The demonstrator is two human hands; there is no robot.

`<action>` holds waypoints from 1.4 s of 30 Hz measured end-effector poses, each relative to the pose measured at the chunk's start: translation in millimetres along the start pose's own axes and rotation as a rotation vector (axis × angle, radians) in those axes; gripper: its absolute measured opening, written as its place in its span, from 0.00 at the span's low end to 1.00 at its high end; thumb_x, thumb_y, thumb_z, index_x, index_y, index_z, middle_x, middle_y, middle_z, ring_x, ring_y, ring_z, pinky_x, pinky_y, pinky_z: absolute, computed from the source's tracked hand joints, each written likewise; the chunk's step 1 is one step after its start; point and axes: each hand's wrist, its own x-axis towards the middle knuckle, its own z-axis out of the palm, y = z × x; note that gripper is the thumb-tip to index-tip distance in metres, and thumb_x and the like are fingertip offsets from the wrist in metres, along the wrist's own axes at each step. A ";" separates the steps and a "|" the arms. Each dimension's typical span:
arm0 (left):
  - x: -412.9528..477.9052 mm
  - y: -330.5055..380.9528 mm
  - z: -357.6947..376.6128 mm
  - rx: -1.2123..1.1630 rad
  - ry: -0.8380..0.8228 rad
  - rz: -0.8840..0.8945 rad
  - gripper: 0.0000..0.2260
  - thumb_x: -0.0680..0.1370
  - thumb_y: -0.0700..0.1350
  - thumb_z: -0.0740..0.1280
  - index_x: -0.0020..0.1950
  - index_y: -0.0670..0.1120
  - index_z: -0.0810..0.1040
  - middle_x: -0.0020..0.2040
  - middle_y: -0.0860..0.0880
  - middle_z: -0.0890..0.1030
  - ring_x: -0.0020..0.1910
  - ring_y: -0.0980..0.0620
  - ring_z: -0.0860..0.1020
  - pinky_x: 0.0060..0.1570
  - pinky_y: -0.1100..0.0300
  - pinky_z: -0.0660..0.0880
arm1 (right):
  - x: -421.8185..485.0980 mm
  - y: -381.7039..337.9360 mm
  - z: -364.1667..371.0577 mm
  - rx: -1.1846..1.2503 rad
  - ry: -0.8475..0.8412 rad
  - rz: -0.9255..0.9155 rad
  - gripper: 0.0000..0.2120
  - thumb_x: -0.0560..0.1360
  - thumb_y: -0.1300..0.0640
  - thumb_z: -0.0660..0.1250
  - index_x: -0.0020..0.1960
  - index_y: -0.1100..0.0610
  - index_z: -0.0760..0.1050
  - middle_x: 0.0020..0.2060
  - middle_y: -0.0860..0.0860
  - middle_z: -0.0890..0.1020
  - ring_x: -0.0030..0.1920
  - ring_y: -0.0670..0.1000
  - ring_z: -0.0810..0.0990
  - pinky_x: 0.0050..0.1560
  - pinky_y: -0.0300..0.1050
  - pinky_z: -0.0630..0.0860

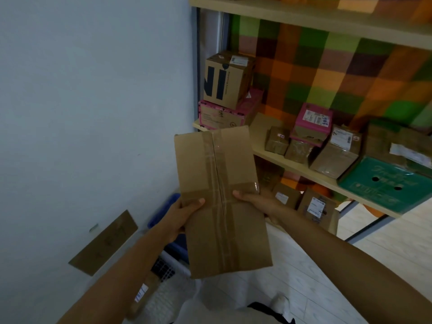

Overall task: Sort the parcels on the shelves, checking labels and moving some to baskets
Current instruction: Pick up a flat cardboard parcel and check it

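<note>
I hold a long brown cardboard parcel (222, 202) with clear tape down its middle, in front of me, plain side up; no label shows on it. My left hand (182, 218) grips its left edge, thumb on top. My right hand (254, 202) grips the right edge, thumb on the tape. The parcel hangs in the air over a white basket (173, 265) and a blue basket (163, 211) on the floor by the wall. Most of both baskets is hidden behind the parcel and my left arm.
A wooden shelf (292, 167) to the right carries several parcels: a brown box with black letters (224, 80) on a pink box (224, 115), small brown boxes, a pink-topped box (313, 120), a green box (383, 183). More labelled parcels (315, 206) stand on the lower shelf. A flat cardboard piece (105, 242) leans on the wall.
</note>
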 end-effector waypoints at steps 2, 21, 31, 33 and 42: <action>-0.4 -1.7 0.4 0.020 -0.005 0.048 0.38 0.66 0.61 0.73 0.73 0.52 0.68 0.63 0.50 0.79 0.59 0.48 0.79 0.56 0.47 0.78 | 1.7 4.6 3.9 0.028 0.049 -0.045 0.29 0.61 0.41 0.77 0.59 0.49 0.77 0.60 0.53 0.82 0.58 0.53 0.81 0.63 0.53 0.77; -1.6 16.5 -35.1 0.254 0.097 0.446 0.24 0.74 0.40 0.73 0.68 0.49 0.70 0.54 0.54 0.80 0.48 0.65 0.81 0.41 0.71 0.77 | -6.3 -9.7 -2.2 0.375 -0.146 -0.046 0.51 0.60 0.17 0.58 0.75 0.46 0.66 0.69 0.54 0.75 0.69 0.60 0.74 0.69 0.69 0.66; -7.0 7.8 -37.2 0.226 -0.020 0.454 0.41 0.60 0.61 0.81 0.69 0.53 0.70 0.54 0.56 0.84 0.53 0.61 0.82 0.45 0.66 0.79 | 9.5 -67.5 -43.6 0.496 -0.078 0.034 0.36 0.71 0.27 0.61 0.63 0.55 0.79 0.54 0.59 0.85 0.58 0.60 0.81 0.63 0.61 0.74; -9.6 9.3 -38.2 0.189 -0.083 0.419 0.38 0.64 0.66 0.77 0.69 0.53 0.71 0.57 0.53 0.83 0.57 0.55 0.81 0.50 0.59 0.80 | 11.2 -69.1 -41.9 0.448 -0.049 0.087 0.32 0.69 0.38 0.72 0.66 0.56 0.77 0.51 0.58 0.85 0.51 0.58 0.84 0.53 0.55 0.79; -2.2 47.1 -37.9 -0.037 -0.105 -0.087 0.50 0.59 0.82 0.46 0.71 0.53 0.69 0.69 0.41 0.75 0.67 0.36 0.74 0.66 0.34 0.68 | 13.8 -54.9 -13.8 0.255 -0.062 0.067 0.31 0.72 0.55 0.74 0.72 0.54 0.68 0.58 0.56 0.80 0.56 0.57 0.80 0.50 0.52 0.79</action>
